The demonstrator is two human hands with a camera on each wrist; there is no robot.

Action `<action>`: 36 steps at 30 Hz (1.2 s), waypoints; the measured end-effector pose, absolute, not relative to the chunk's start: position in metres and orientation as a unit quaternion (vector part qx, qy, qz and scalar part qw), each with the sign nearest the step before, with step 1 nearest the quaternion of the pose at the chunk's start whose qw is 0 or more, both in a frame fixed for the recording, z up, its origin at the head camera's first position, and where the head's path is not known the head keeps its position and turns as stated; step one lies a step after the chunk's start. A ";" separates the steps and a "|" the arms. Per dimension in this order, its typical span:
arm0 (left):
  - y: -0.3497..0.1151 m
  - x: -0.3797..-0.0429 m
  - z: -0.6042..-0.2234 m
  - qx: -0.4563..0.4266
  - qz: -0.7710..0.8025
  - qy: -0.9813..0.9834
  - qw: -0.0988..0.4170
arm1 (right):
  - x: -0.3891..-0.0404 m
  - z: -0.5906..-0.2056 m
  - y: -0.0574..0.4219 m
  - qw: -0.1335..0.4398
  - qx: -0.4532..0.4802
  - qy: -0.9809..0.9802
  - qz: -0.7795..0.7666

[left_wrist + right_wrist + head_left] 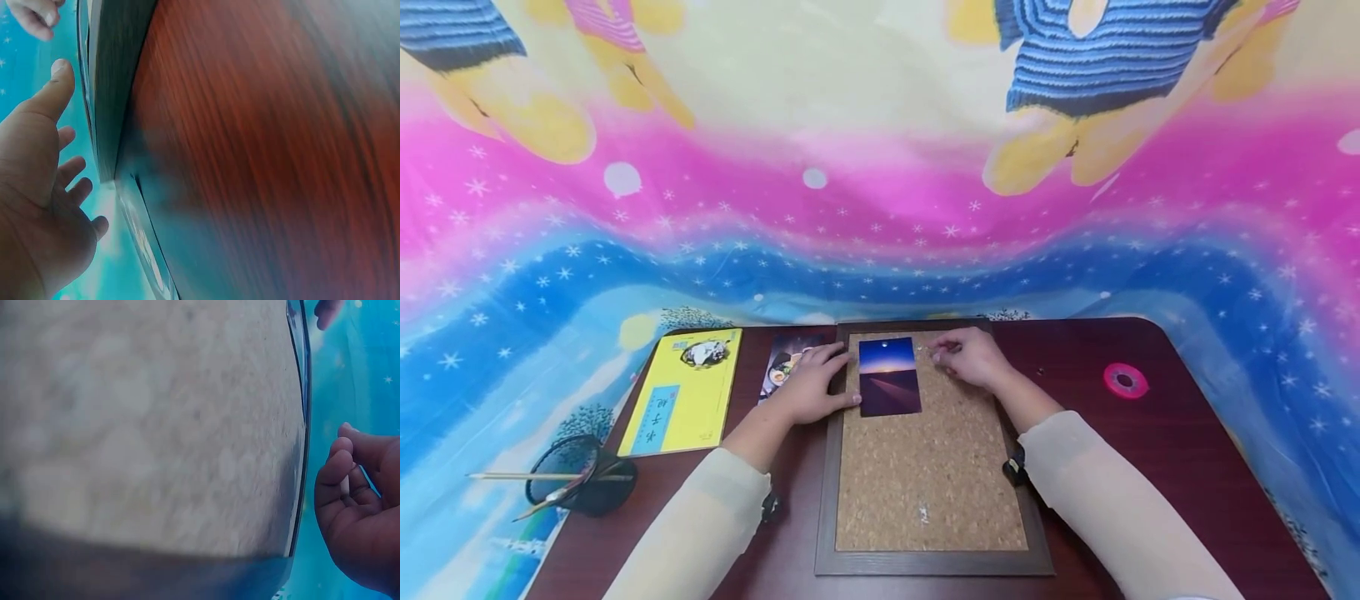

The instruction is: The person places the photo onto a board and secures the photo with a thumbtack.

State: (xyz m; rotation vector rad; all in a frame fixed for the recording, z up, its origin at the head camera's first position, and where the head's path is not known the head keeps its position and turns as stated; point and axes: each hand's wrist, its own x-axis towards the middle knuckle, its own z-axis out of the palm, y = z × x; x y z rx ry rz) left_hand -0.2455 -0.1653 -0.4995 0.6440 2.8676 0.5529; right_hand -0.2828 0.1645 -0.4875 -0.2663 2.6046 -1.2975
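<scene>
The photo [889, 387] lay at 11 o'clock on the corkboard [932, 467], which rested on the counter [1165, 442]. The left hand [812, 387], at 10 o'clock, was spread wide, thumb by the photo's edge; only the left wrist view showed its palm. The right hand [973, 358], at 1 o'clock, was narrow, curled fingers holding a pale bit [345, 485] (hidden from the head camera). A cup [606, 493] stood at 9 o'clock.
</scene>
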 end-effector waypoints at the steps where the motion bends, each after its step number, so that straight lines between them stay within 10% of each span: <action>1: -0.168 -0.246 -0.500 0.211 0.181 0.958 0.072 | -0.282 -0.487 0.166 0.107 -0.093 0.890 -0.434; 36: -0.252 -0.272 -0.500 0.154 0.206 0.958 0.124 | -0.252 -0.488 0.252 0.086 -0.073 0.912 -0.394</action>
